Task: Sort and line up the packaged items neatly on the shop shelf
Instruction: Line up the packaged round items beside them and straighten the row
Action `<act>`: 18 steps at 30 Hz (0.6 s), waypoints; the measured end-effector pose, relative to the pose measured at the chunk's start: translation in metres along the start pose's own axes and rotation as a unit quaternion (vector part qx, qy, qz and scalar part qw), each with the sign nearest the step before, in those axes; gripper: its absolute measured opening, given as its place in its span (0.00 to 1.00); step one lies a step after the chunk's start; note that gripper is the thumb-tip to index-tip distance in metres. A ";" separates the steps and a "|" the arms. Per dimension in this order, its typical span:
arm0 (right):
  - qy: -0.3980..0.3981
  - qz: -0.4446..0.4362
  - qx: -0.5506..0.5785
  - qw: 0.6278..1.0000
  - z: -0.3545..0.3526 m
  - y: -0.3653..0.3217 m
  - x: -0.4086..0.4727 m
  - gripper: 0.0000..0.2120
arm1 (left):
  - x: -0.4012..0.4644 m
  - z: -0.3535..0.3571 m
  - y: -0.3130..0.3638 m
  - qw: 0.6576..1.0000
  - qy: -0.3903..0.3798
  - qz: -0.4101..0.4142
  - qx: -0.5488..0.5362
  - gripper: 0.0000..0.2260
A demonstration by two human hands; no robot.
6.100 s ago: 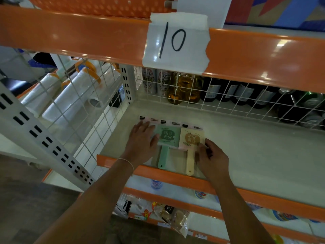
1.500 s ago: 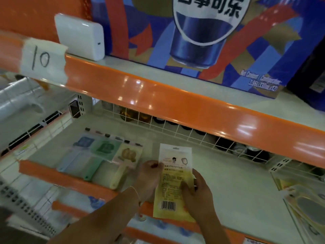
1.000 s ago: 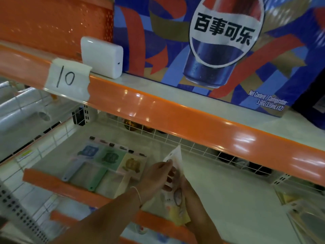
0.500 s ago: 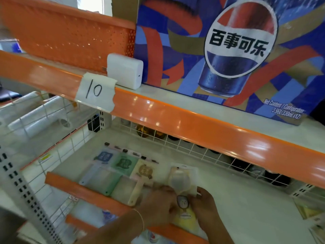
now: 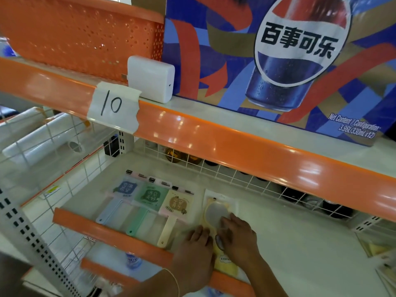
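Three packaged hand mirrors lie side by side on the white shelf (image 5: 289,236): a blue one (image 5: 120,196), a green one (image 5: 145,202) and a cream one (image 5: 173,213). Right of them lies a yellow package (image 5: 216,209) with a round clear window, flat on the shelf. My left hand (image 5: 196,254) rests on its left edge with the fingers flat. My right hand (image 5: 237,239) presses on its middle and lower part, fingers spread over it. The package's lower half is mostly hidden by both hands.
An orange rail (image 5: 111,234) borders the shelf front. A wire grid (image 5: 225,170) closes the back, with bottles behind. The upper shelf edge (image 5: 235,146) overhangs, carrying a "10" label (image 5: 113,106), a white box (image 5: 151,78) and a cola carton (image 5: 278,61). More packages (image 5: 377,249) lie far right.
The yellow package, held up and turned in both hands earlier, now lies flat on the shelf beside the cream mirror. Both hands have gone from gripping it to resting on it.
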State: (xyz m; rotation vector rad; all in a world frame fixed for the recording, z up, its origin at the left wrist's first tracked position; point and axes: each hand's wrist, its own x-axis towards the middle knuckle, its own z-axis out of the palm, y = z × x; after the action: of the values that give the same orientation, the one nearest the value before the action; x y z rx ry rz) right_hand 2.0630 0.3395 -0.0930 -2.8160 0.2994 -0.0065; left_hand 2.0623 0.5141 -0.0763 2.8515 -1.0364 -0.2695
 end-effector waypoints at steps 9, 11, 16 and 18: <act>0.091 0.012 0.007 0.996 0.020 -0.014 -0.020 0.24 | -0.008 -0.012 0.007 1.000 0.006 -0.007 0.023 0.25; 0.082 0.008 0.002 0.997 0.019 -0.016 -0.021 0.28 | -0.008 -0.014 0.008 1.000 0.016 -0.017 0.016 0.24; 0.079 0.007 -0.027 0.996 0.014 -0.017 -0.021 0.22 | -0.005 -0.020 0.012 0.999 0.023 -0.042 0.026 0.19; 0.084 0.004 -0.033 0.996 0.014 -0.019 -0.022 0.20 | -0.003 -0.027 0.017 0.998 0.005 -0.053 0.039 0.14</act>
State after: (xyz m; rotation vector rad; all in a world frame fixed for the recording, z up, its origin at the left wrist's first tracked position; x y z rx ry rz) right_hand 2.0463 0.3658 -0.0996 -2.8855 0.3567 -0.2376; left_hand 2.0547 0.5041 -0.0468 2.9805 -0.9137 -0.2273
